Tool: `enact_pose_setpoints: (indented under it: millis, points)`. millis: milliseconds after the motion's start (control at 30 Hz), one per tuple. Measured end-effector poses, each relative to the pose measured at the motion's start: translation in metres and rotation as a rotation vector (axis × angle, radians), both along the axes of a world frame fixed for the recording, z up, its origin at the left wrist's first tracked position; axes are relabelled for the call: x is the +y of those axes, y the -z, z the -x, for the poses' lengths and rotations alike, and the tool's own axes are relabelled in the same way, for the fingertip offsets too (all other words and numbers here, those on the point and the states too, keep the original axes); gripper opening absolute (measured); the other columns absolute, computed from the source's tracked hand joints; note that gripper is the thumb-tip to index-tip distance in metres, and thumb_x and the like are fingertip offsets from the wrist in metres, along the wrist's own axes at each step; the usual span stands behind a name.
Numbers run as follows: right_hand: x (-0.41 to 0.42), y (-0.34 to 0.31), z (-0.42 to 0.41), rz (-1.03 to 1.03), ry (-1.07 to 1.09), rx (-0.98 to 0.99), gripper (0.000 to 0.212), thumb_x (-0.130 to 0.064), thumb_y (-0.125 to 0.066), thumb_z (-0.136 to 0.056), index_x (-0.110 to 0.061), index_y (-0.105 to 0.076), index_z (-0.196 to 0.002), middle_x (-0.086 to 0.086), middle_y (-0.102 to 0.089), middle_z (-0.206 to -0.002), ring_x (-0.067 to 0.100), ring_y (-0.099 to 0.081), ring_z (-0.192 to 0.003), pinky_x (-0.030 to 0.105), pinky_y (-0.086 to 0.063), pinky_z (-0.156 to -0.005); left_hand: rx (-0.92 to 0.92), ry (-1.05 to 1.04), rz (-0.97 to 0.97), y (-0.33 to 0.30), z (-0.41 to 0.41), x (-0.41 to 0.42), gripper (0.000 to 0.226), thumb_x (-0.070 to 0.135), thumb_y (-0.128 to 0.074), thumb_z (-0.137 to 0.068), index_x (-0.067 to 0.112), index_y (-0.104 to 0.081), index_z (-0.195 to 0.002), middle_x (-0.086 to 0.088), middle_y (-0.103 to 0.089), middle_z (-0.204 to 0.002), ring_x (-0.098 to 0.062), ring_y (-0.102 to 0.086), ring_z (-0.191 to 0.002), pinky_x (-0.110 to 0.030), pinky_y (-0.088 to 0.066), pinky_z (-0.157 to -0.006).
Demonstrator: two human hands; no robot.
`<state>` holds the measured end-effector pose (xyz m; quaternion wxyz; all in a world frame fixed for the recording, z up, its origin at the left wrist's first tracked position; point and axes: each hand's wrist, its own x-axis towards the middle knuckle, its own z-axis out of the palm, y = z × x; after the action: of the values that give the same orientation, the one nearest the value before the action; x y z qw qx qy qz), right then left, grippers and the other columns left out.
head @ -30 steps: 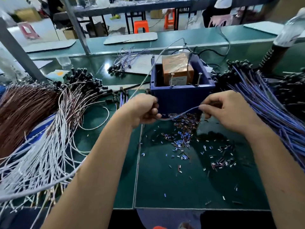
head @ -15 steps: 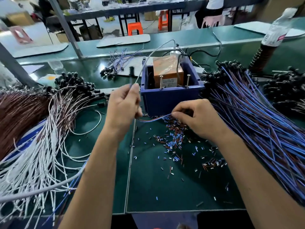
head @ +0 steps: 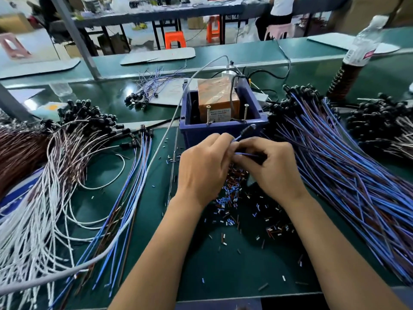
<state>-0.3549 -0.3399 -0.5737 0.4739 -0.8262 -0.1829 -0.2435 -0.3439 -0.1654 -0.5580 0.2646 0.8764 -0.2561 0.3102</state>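
Observation:
Both hands meet just in front of a blue plastic box (head: 223, 133) on the green table. My left hand (head: 204, 168) and my right hand (head: 271, 168) together pinch one thin blue wire (head: 245, 154). The wire's black connector end (head: 248, 130) sticks up past my fingers toward the box's front wall. Inside the box stands an orange-brown device (head: 218, 95) with two upright screws in front of it. Under my hands lies a scatter of cut insulation bits (head: 232, 193) in blue, red and white.
A big bundle of blue and brown wires (head: 348, 175) fans out on the right. White and brown wires (head: 44, 198) pile on the left, with several blue wires (head: 134, 175) laid beside them. A grey cable (head: 156, 153) crosses the table. A water bottle (head: 364, 43) stands far right.
My left hand laid its wire down on the left and came back to the middle. Both hands now hold a fresh wire close together, its black connector pointing at the box.

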Motion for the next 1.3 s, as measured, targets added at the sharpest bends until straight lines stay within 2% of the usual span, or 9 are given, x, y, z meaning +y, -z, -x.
enact_pose_setpoints:
  millis: [133, 367, 433, 533, 733, 900, 1067, 1200, 1300]
  points:
    - [-0.02, -0.003, -0.002, -0.176, 0.022, 0.074, 0.002, -0.023, -0.08, -0.092, -0.022, -0.08, -0.089, -0.008, -0.076, -0.075, 0.008, -0.073, -0.07, 0.015, -0.052, -0.068, -0.055, -0.101, 0.062, 0.007, -0.004, 0.01, 0.037, 0.031, -0.049, -0.109, 0.013, -0.051, -0.077, 0.005, -0.047, -0.073, -0.021, -0.043, -0.06, -0.034, -0.025, -0.052]
    - [-0.013, 0.0, -0.004, -0.254, -0.122, 0.179, 0.018, -0.011, -0.078, -0.091, -0.026, -0.078, -0.081, -0.004, -0.074, -0.068, 0.001, -0.062, -0.056, 0.013, -0.047, -0.061, 0.022, 0.135, 0.09, 0.013, -0.001, -0.001, 0.029, 0.03, -0.055, -0.107, 0.009, -0.066, -0.089, 0.002, -0.061, -0.082, -0.023, -0.057, -0.07, -0.045, -0.046, -0.059]
    - [-0.012, 0.001, -0.005, -0.272, -0.127, 0.19, 0.021, -0.01, -0.077, -0.091, -0.028, -0.077, -0.081, -0.004, -0.075, -0.068, 0.001, -0.063, -0.056, 0.014, -0.048, -0.059, 0.051, 0.179, 0.134, 0.014, -0.003, -0.001, 0.024, 0.026, -0.059, -0.105, 0.009, -0.068, -0.089, 0.001, -0.062, -0.081, -0.023, -0.058, -0.071, -0.045, -0.047, -0.061]
    - [-0.011, 0.0, -0.005, -0.401, -0.086, 0.231, 0.008, -0.017, -0.08, -0.091, -0.019, -0.079, -0.083, 0.005, -0.076, -0.071, 0.005, -0.061, -0.054, 0.017, -0.049, -0.056, 0.056, 0.178, 0.23, 0.016, -0.005, 0.002, 0.02, 0.02, -0.063, -0.103, 0.008, -0.068, -0.088, 0.001, -0.062, -0.078, -0.022, -0.058, -0.071, -0.044, -0.046, -0.062]
    - [-0.015, 0.001, -0.006, -0.596, 0.008, 0.32, 0.019, -0.029, -0.081, -0.088, -0.017, -0.077, -0.073, 0.011, -0.076, -0.07, 0.011, -0.058, -0.048, 0.019, -0.05, -0.052, 0.068, 0.138, 0.31, 0.019, -0.007, 0.002, 0.027, 0.019, -0.063, -0.103, 0.007, -0.061, -0.079, 0.002, -0.053, -0.068, -0.02, -0.05, -0.063, -0.041, -0.041, -0.059]
    - [-0.014, 0.002, -0.005, -0.623, 0.0, 0.375, 0.031, -0.039, -0.08, -0.082, -0.01, -0.074, -0.075, 0.011, -0.072, -0.065, 0.014, -0.056, -0.048, 0.021, -0.049, -0.051, 0.072, 0.12, 0.363, 0.02, -0.007, 0.002, 0.028, 0.021, -0.061, -0.104, 0.008, -0.063, -0.079, 0.012, -0.048, -0.065, -0.011, -0.048, -0.06, -0.029, -0.037, -0.055]
    - [-0.015, 0.002, -0.006, -0.605, 0.002, 0.345, 0.03, -0.04, -0.078, -0.086, -0.012, -0.074, -0.076, 0.007, -0.069, -0.061, 0.013, -0.054, -0.05, 0.019, -0.046, -0.051, 0.091, 0.125, 0.319, 0.02, -0.007, 0.004, 0.026, 0.019, -0.06, -0.104, 0.01, -0.065, -0.08, 0.02, -0.047, -0.066, 0.001, -0.048, -0.062, -0.017, -0.031, -0.059]
    - [-0.024, 0.002, -0.009, -0.688, 0.093, 0.301, 0.028, -0.037, -0.076, -0.092, -0.02, -0.073, -0.07, 0.001, -0.066, -0.059, 0.009, -0.051, -0.05, 0.017, -0.045, -0.051, 0.091, 0.099, 0.375, 0.018, -0.008, 0.006, 0.027, 0.018, -0.059, -0.104, 0.013, -0.062, -0.078, 0.017, -0.045, -0.061, -0.003, -0.044, -0.057, -0.02, -0.029, -0.055]
    - [-0.029, 0.004, -0.012, -0.689, 0.185, 0.248, 0.027, -0.033, -0.076, -0.096, -0.025, -0.074, -0.07, -0.002, -0.068, -0.062, 0.008, -0.053, -0.052, 0.018, -0.046, -0.053, 0.106, 0.066, 0.537, 0.018, -0.009, 0.009, 0.029, 0.024, -0.056, -0.106, 0.015, -0.063, -0.079, 0.006, -0.048, -0.057, -0.014, -0.044, -0.052, -0.035, -0.036, -0.05]
